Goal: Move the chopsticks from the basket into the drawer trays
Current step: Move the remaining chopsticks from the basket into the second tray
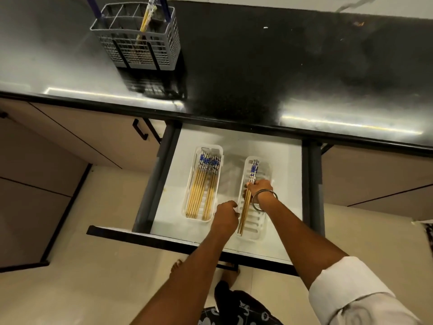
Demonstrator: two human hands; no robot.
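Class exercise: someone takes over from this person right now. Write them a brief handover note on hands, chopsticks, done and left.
Right hand grips a few chopsticks, lowering them into the right tray.
Left hand rests at that tray's left edge; whether it grips is unclear.
Done: left tray holds many chopsticks.
Left: release this bunch, then fetch the last chopsticks from the basket on the counter.
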